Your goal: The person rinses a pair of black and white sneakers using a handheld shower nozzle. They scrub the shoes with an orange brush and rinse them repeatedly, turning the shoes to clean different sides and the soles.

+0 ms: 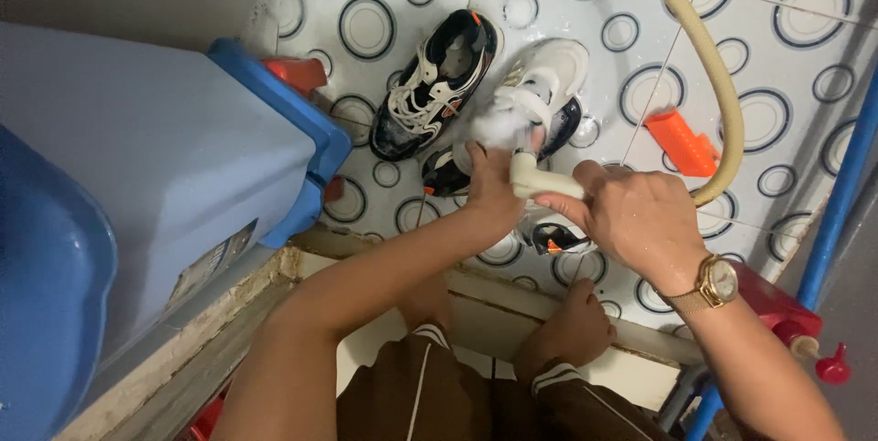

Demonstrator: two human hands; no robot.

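Right hand [631, 221] grips the spray nozzle [541, 183]; left hand [489, 187] holds the white shoe [540, 84].
The nozzle points down so water hits the steady shoe beside 1 black shoe [439, 80].

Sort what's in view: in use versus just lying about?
In use:
- left hand on the white shoe
- right hand holding the spray nozzle
- beige hose running to the nozzle
- foam on the shoe

Lying about:
- black-and-white sneaker
- orange plastic piece
- blue bin
- blue pipe
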